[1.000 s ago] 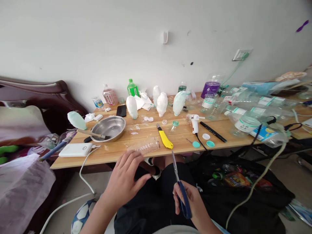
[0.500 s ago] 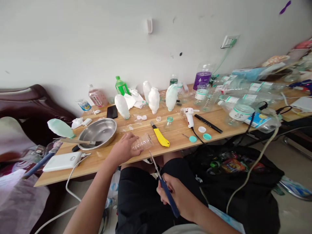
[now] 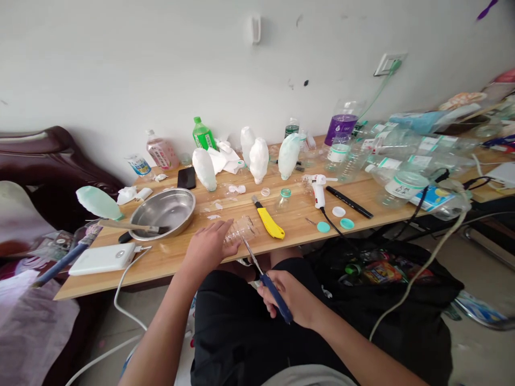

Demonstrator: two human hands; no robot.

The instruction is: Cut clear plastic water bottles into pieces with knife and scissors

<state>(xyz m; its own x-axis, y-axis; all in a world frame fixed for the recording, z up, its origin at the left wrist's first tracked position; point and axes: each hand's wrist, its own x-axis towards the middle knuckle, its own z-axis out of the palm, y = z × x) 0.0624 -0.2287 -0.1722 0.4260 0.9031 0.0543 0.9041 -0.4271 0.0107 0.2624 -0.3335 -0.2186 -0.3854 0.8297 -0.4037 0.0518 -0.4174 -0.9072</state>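
My left hand [image 3: 209, 242] is closed round a clear ribbed plastic bottle piece [image 3: 240, 230] lying at the table's front edge. In my right hand [image 3: 290, 296] is a pair of scissors [image 3: 276, 297] with dark blue handles. Their blades look closed and point up toward the bottle piece; the tip is at its near side, and I cannot tell whether it touches. A yellow utility knife [image 3: 270, 222] lies just right of the bottle piece. Behind the knife stands a small cut bottle neck [image 3: 284, 199] with a green ring.
On the wooden table [image 3: 173, 268] are a steel bowl [image 3: 137, 219] with a brush, a white power bank [image 3: 102, 259], a glue gun [image 3: 318, 190], a black marker [image 3: 349, 202] and several white-wrapped bottle shapes [image 3: 258, 160]. Clear bottles [image 3: 406, 187] crowd the right; a black bag [image 3: 402, 311] sits below.
My right hand has raised the scissors, bringing their tip up to the bottle piece. My left hand keeps its hold. The whole view has shifted slightly.
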